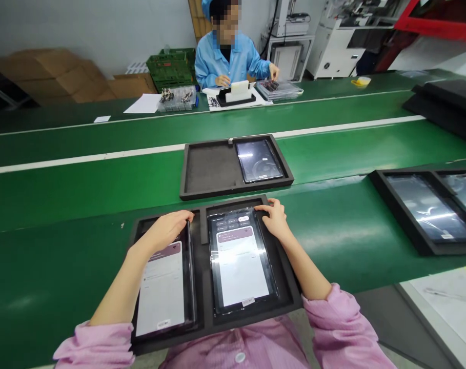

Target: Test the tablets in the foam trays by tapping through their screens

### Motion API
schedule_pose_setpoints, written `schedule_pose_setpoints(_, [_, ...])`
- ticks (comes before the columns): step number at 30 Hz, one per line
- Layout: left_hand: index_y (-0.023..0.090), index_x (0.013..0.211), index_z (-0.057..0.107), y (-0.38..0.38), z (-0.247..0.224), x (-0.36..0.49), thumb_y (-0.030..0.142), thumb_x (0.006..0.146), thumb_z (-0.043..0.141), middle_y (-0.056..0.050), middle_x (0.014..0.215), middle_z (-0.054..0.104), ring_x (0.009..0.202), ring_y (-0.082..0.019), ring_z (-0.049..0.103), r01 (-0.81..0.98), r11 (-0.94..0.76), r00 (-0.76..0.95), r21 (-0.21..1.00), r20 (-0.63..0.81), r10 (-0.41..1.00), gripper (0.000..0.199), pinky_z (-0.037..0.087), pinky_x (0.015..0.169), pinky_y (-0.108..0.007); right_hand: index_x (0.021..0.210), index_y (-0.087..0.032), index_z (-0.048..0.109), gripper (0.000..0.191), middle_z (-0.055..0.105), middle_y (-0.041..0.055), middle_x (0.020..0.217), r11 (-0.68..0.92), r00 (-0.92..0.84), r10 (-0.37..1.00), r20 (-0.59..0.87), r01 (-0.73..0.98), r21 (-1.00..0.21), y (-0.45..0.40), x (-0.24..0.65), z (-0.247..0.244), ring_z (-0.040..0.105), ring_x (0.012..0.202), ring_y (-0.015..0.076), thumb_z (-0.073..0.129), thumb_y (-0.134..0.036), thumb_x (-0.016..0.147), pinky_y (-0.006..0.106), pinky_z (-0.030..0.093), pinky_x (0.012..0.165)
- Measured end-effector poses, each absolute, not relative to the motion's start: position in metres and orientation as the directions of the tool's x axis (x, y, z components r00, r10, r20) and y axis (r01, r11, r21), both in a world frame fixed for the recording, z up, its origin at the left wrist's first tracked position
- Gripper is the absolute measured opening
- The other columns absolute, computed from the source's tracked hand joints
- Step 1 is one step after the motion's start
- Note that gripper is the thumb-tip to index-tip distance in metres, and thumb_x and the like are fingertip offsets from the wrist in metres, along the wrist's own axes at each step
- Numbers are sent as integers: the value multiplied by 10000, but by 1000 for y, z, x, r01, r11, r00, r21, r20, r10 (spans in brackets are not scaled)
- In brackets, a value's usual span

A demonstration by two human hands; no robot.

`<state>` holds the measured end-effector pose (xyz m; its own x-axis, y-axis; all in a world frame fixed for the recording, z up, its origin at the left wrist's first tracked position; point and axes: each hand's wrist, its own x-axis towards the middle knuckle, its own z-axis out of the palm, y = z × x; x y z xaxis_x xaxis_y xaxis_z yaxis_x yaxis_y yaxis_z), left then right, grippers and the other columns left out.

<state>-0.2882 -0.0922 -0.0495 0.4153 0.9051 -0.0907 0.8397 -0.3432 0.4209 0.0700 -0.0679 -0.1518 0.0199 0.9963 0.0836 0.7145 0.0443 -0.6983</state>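
Observation:
A black foam tray [202, 307] with two compartments lies at the front edge of the green bench, close to my body. In its left compartment is a lit tablet [161, 292]; my left hand [173, 228] is closed over this tablet's upper right edge, its fingertips partly hidden. A second lit tablet [238, 271], in clear film with a small white label at its lower edge, lies in the right compartment. My right hand [275, 218] grips the tray's far right rim, thumb reaching inward beside that tablet's top corner and fingers over the outside.
Beyond is another foam tray [182, 177] with one dark tablet [259, 161] in its right half. A third tray [413, 225] holding tablets stands at the right. Across the green belt [82, 189], a co-worker [228, 59] in blue handles small parts near plastic boxes [179, 100].

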Motion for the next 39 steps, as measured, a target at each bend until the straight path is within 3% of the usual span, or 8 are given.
schedule_pose_setpoints(8, [239, 1282, 708, -87, -62, -309, 580, 999, 295, -86, 1249, 658, 1105, -253, 650, 875, -289, 385, 389, -193, 903, 605, 525, 972, -348, 1246, -381, 741, 725, 501, 29, 1375, 6, -25, 1000, -13, 657, -754, -61, 75, -149, 531, 1232, 249, 507, -45, 648, 398, 452, 1072])
schedule_pose_setpoints(18, [280, 1379, 654, -83, -71, -333, 548, 965, 444, -82, 1266, 658, 1107, -251, 657, 805, -341, 474, 486, -181, 862, 536, 534, 962, -332, 1122, -326, 791, 596, 471, 93, 1386, -8, 55, 997, 49, 750, -661, -72, 62, -133, 460, 1247, 330, 495, -24, 702, 496, 456, 1021])
schedule_pose_setpoints(22, [278, 1375, 651, -84, -69, -328, 534, 973, 420, -73, 1243, 662, 1113, -247, 653, 811, -331, 463, 483, -182, 868, 530, 525, 981, -339, 1078, -327, 803, 533, 382, 71, 1522, 239, -124, 959, 256, 838, -491, -87, 50, -119, 343, 1346, 356, 507, -13, 766, 539, 373, 1085])
schedule_pose_setpoints(26, [241, 1429, 599, -89, -68, -329, 537, 993, 360, -83, 1317, 637, 1211, -252, 616, 817, -295, 446, 496, -217, 868, 578, 483, 1063, -353, 981, -346, 826, 513, 393, 42, 1543, 345, -233, 924, 303, 849, -401, -94, 49, -112, 352, 1330, 352, 505, -2, 777, 580, 308, 1092])
schedule_pose_setpoints(29, [216, 1539, 462, -98, -66, -328, 559, 921, 531, -107, 1458, 557, 1324, -282, 547, 811, -310, 468, 496, -231, 853, 710, 439, 1123, -377, 999, -347, 830, 498, 451, 52, 1506, 381, -251, 908, 336, 829, -409, -96, 53, -110, 370, 1321, 338, 513, -26, 788, 549, 315, 1084])
schedule_pose_setpoints(32, [234, 1571, 398, -102, -63, -325, 551, 794, 713, -106, 1482, 543, 1342, -304, 530, 817, -318, 466, 481, -226, 856, 896, 457, 1097, -381, 865, -366, 838, 474, 528, 11, 1441, 529, -445, 847, 292, 758, -382, -97, 55, -110, 396, 1301, 311, 512, -31, 785, 529, 288, 1105])
schedule_pose_setpoints(35, [274, 1492, 501, -98, -64, -318, 486, 827, 673, -58, 1334, 658, 1220, -282, 619, 856, -249, 381, 454, -226, 897, 719, 504, 994, -353, 822, -366, 831, 465, 554, 3, 1418, 552, -486, 834, 263, 756, -352, -97, 53, -110, 407, 1291, 302, 508, -33, 782, 558, 228, 1130])
schedule_pose_setpoints(39, [267, 1303, 636, -93, -67, -301, 329, 988, 366, -35, 1151, 744, 1072, -250, 686, 920, -87, 176, 381, -204, 963, 419, 513, 913, -349, 1008, -264, 805, 436, 555, 114, 1386, 268, -155, 937, 314, 895, -358, -99, 53, -109, 422, 1263, 322, 489, -61, 786, 549, 295, 1069])
